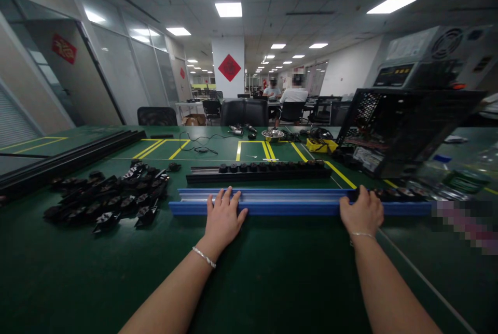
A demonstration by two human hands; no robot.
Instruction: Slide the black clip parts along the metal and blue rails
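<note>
The blue channel rail (288, 209) lies crosswise on the green table (272, 277). The left hand (222, 220) rests across it, fingers spread; the right hand (362, 213) curls over it beside seated black rollers (400, 195) (whether it pinches one, I cannot tell). Just behind, a roller-filled black rail (257, 176) blocks the way back. A heap of loose black rollers (111, 194) crowds the left, while a plastic bottle (465, 182) and opened computer case (412, 129) crowd the right.
</note>
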